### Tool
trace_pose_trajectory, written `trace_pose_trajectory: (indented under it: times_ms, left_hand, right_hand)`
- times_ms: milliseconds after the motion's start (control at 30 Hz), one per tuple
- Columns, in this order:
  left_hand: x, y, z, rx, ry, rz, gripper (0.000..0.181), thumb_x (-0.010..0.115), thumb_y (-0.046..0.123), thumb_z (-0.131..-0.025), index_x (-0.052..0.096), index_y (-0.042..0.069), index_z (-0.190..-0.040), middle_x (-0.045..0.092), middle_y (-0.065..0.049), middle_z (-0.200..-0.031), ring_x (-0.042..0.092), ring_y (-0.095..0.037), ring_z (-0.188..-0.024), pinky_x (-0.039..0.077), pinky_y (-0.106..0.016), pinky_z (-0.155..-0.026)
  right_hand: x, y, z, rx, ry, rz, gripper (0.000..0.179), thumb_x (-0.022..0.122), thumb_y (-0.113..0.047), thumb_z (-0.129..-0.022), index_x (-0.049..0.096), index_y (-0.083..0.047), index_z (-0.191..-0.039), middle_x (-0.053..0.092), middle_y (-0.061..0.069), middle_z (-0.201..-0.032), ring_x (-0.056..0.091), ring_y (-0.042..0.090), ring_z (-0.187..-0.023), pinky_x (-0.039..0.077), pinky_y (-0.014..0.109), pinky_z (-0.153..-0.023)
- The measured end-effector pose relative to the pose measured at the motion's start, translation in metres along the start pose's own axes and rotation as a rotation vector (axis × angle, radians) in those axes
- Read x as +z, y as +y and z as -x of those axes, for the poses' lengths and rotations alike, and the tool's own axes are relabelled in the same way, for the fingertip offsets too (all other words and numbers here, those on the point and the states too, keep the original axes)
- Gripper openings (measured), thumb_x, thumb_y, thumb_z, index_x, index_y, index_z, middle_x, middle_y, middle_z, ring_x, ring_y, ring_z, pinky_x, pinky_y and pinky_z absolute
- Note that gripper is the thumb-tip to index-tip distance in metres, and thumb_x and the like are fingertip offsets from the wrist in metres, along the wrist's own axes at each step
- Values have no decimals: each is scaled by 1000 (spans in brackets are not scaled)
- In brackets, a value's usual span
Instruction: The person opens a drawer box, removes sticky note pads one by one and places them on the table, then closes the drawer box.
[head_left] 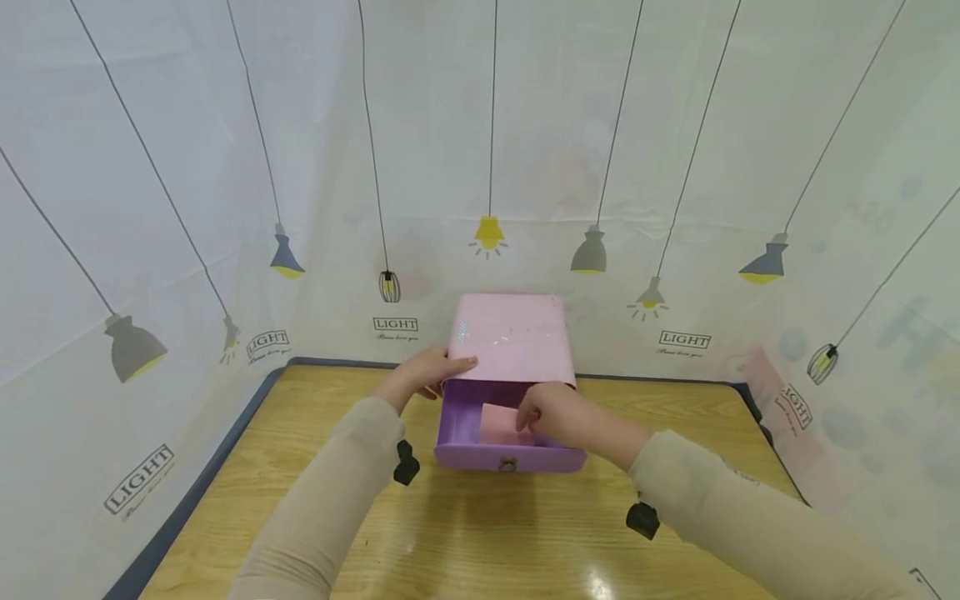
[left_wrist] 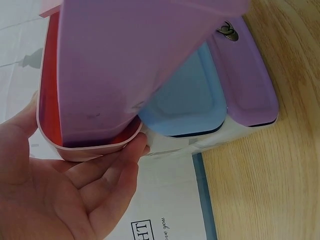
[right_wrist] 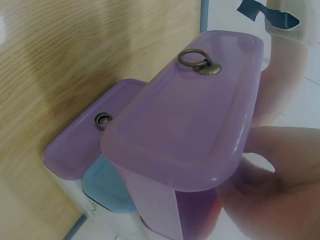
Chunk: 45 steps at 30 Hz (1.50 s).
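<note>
A pink drawer cabinet (head_left: 513, 333) stands near the back of the table, its purple top drawer (head_left: 472, 457) pulled far out toward me. In that drawer is a flat pink card (head_left: 497, 423), its left part showing. My left hand (head_left: 429, 371) holds the cabinet's left side, thumb above and fingers below the top tier's corner, as the left wrist view shows. Reaching over the drawer's right wall, my right hand (head_left: 558, 412) has its fingers curled at the card's right end and pinches it there. The right fingertips are hidden behind the drawer front in the right wrist view.
Below the pulled-out drawer are a closed blue drawer (left_wrist: 182, 95) and a closed purple drawer (left_wrist: 245, 75) with a bronze ring pull. The wooden table (head_left: 420, 533) ends in a dark edge against a white sheet (head_left: 510, 125) printed with hanging lamps.
</note>
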<state>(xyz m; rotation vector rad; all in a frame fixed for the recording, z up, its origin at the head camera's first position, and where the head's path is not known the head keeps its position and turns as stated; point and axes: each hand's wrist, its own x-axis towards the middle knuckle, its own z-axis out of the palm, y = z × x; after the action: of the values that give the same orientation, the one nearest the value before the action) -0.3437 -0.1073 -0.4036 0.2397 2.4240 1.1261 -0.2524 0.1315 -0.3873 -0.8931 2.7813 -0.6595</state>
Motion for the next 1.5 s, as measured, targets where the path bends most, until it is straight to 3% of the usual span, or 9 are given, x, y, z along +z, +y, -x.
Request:
trace_pose_trajectory:
  times_ms: [133, 267, 467, 667, 867, 1033, 1267, 1500]
  left_hand:
    - [1, -1, 0, 1, 8, 3, 68, 54, 54, -95, 51, -3, -132, 65, -15, -105, 63, -30, -89, 54, -44, -79]
    - [2, -2, 0, -6, 17, 12, 69, 55, 55, -94, 50, -3, -132, 65, -15, -105, 63, -30, -89, 54, -47, -82]
    - [3, -3, 1, -22, 25, 17, 69, 55, 55, -94, 51, -3, -131, 64, -16, -104, 63, -30, -88, 53, -50, -85]
    - [3, -5, -1, -18, 28, 16, 69, 55, 55, -94, 50, -2, -133, 64, -16, -105, 63, -30, -89, 54, -48, -82]
    - [3, -5, 0, -16, 28, 23, 69, 56, 55, -94, 50, -2, -133, 64, -16, -105, 63, -31, -89, 53, -50, -84]
    - [3, -6, 0, -14, 31, 22, 69, 55, 55, -94, 51, -2, -133, 64, -16, -105, 63, -30, -89, 53, -50, -85]
    - [3, -5, -1, -13, 30, 26, 72, 55, 55, -94, 48, -2, -136, 64, -16, -109, 63, -31, -90, 53, -50, -85]
    - [4, -4, -2, -4, 30, 23, 73, 55, 57, -93, 48, -2, -136, 63, -16, -110, 63, -30, -90, 54, -47, -82]
  right_hand:
    - [0, 0, 4, -48, 38, -2, 23, 61, 11, -83, 77, -6, -88, 73, -1, -87, 66, 15, -85, 54, 25, -72]
    - [0, -1, 6, -39, 99, -26, 23, 58, 10, -85, 76, -4, -92, 72, 3, -90, 66, 20, -89, 54, 30, -76]
    - [-2, 2, 13, -71, 224, -103, 20, 58, 8, -90, 75, -1, -97, 66, 4, -88, 61, 16, -83, 53, 31, -75]
    - [-4, 6, 23, -74, 416, -166, 20, 60, 8, -90, 75, -3, -97, 63, 2, -86, 55, 14, -77, 50, 29, -66]
    - [-6, 13, 37, -22, 517, -228, 16, 68, 5, -87, 73, -4, -99, 59, -2, -83, 48, 12, -67, 45, 23, -56]
    - [-8, 23, 51, 25, 568, -243, 26, 77, 0, -81, 70, -3, -106, 55, 2, -86, 44, 14, -66, 42, 23, -54]
    - [-9, 38, 68, 84, 564, -377, 43, 78, 5, -79, 60, 4, -118, 54, 15, -106, 53, 19, -74, 51, 24, -60]
    - [-10, 54, 83, 156, 576, -344, 54, 80, 4, -76, 55, 6, -123, 51, 20, -115, 54, 24, -81, 53, 24, -64]
